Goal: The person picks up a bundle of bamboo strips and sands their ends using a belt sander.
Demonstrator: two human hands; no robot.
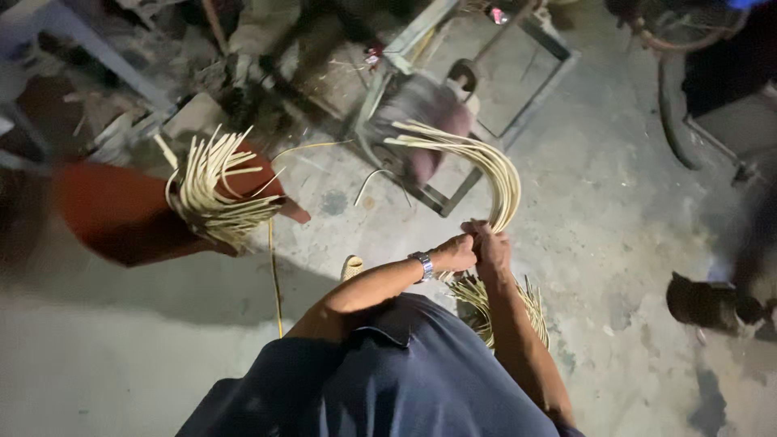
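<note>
My left hand [456, 252], with a wristwatch [422, 265] on its wrist, and my right hand [490, 247] meet in front of me. Both are closed on a bundle of pale cane strips [486, 162] that rises from my hands and arcs over to the upper left. The strips' lower ends [477, 299] fan out under my hands, near the concrete floor. A second sheaf of the same strips [214, 190] lies bent over a red stool at the left.
The red stool [121, 214] stands at the left. A grey metal frame with a small wheel [453, 89] is beyond my hands. A tyre [676, 113] stands at the upper right, a dark object [708, 303] at the right, a yellow cord [275, 275] on the floor.
</note>
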